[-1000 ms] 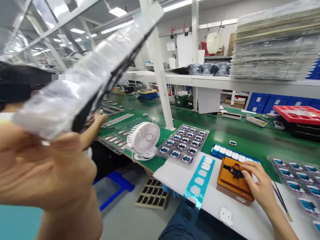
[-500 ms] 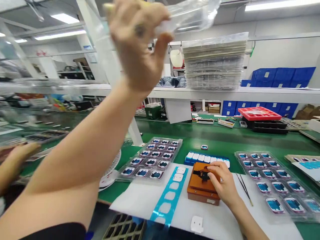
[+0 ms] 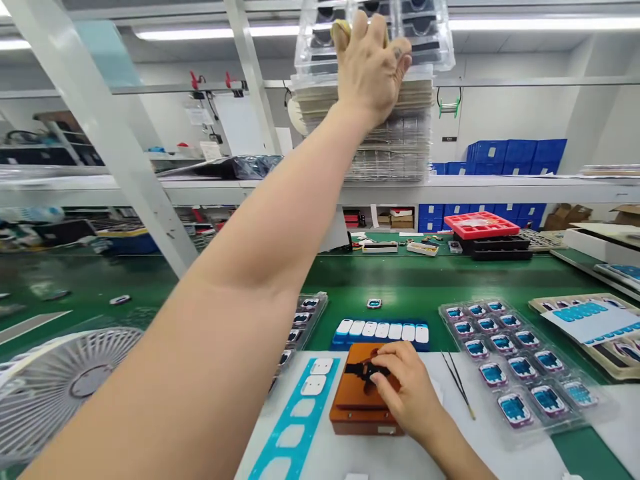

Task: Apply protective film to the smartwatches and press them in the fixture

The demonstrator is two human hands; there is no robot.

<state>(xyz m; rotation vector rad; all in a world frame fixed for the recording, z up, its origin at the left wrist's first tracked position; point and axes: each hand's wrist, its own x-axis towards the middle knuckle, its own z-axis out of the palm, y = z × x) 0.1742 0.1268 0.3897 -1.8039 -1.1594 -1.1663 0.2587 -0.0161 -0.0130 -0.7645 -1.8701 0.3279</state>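
High at the top of the head view, my left hand (image 3: 373,73) grips a clear plastic tray (image 3: 425,40) with molded pockets. It is just above a tall stack of trays (image 3: 395,153) on the shelf; whether the two touch is hard to tell. A yellow covering shows on one fingertip. Down on the bench, my right hand (image 3: 413,397) has thumb and fingers closed around the black clamp (image 3: 357,370) on the lid of an orange-brown box (image 3: 350,397). A blue strip (image 3: 295,430) with white pads lies left of the box.
Tweezers (image 3: 459,387) lie right of the box. Beyond them sits a clear tray (image 3: 537,377) of blue-filmed frames; another tray (image 3: 305,320) is partly behind my left arm. A blue holder (image 3: 383,333) with white pads stands behind the box. A white fan (image 3: 85,380) is at left.
My left hand has moved right in the view with the plastic tray, over the stack. The view has turned left-to-right shifted, bringing the fan into sight. My right hand stays at the box.
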